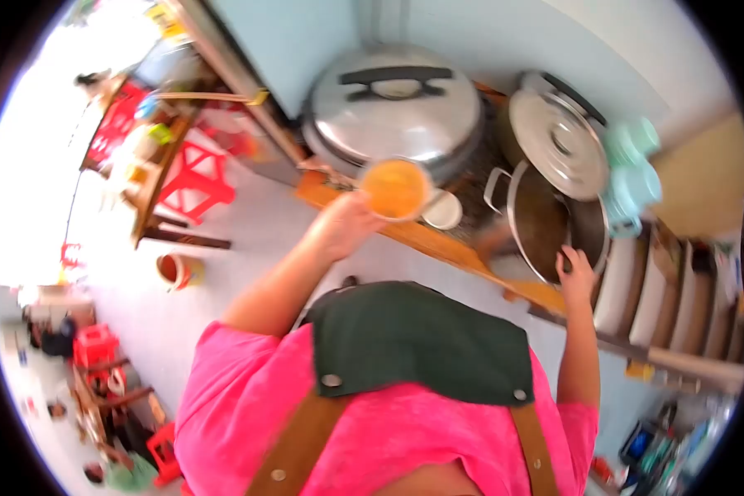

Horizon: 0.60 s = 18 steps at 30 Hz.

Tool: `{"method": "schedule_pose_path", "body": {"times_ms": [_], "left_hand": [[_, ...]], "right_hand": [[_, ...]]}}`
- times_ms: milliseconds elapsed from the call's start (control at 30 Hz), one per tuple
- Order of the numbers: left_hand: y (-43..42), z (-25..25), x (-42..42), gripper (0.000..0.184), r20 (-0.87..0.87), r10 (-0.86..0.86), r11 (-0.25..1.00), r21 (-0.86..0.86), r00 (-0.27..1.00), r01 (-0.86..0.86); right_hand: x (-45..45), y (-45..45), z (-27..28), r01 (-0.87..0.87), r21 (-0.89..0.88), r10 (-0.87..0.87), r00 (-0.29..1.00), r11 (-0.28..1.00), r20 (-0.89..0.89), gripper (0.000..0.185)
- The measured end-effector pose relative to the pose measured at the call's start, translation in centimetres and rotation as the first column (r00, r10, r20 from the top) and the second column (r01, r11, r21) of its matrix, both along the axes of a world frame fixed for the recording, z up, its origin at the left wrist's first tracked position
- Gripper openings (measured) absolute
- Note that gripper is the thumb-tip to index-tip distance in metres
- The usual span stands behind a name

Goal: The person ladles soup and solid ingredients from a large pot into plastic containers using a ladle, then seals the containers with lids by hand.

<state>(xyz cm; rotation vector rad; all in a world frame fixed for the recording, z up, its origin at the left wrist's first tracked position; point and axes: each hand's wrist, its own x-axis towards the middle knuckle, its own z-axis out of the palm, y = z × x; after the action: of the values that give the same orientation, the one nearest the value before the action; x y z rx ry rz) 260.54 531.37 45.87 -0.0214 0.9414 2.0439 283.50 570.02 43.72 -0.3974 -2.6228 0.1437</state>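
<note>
My left hand (347, 221) grips a round bowl (395, 190) of orange-coloured food or liquid by its near side, held in front of the large lidded pan. On the right, my right hand (576, 271) is closed around a dark handle that reaches down into a deep metal pot (546, 223). The pot holds brownish liquid; the handle's lower end is hidden in it. A metal lid (559, 142) leans over the pot's far side. Between the bowl and the pot sits a small white cup or dish (443, 210).
A big round pan with a domed lid (397, 107) stands at the back of the wooden-edged counter (438, 248). Pale green cups (632, 182) are stacked at right, beside a row of compartments (661, 289). Red stools (197, 182), tables and a bucket (178, 271) stand at left; people sit at lower left.
</note>
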Motion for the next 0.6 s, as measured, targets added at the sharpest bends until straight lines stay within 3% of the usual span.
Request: {"method": "schedule_pose_path", "body": {"times_ms": [100, 133, 167, 400, 533, 600], "left_hand": [[2.6, -0.9, 0.0, 0.035, 0.073, 0.021, 0.999, -0.046, 0.997, -0.018], [3.2, 2.2, 0.7, 0.037, 0.022, -0.008, 1.0, 0.003, 1.0, 0.008], [3.7, -0.2, 0.0, 0.036, 0.054, -0.014, 1.0, 0.003, 0.998, 0.014], [5.6, 1.0, -0.9, 0.032, 0.023, -0.043, 0.999, 0.004, 0.999, 0.043], [6.1, 1.0, -2.1, 0.033, 0.026, -0.084, 0.996, 0.028, 0.996, 0.083], [6.0, -0.5, -2.8, 0.034, 0.023, -0.082, 0.996, 0.041, 0.996, 0.081]], "right_hand": [[-1.9, 2.2, -2.1, -0.035, -0.101, 0.042, 0.997, 0.994, 0.065, 0.018], [-2.5, 3.3, -3.7, -0.075, -0.096, 0.081, 0.995, 0.993, 0.057, 0.018], [-3.0, 3.9, -4.5, -0.09, -0.108, 0.097, 0.994, 0.99, 0.059, 0.018], [-6.2, 2.8, -3.8, -0.023, -0.454, 0.031, 0.999, 0.891, 0.01, 0.014], [-6.3, 3.8, -5.8, 0.025, -0.497, -0.044, 0.999, 0.868, -0.025, 0.015], [-6.6, 4.8, -7.4, 0.162, -0.849, -0.267, 0.963, 0.503, 0.025, 0.016]]}}
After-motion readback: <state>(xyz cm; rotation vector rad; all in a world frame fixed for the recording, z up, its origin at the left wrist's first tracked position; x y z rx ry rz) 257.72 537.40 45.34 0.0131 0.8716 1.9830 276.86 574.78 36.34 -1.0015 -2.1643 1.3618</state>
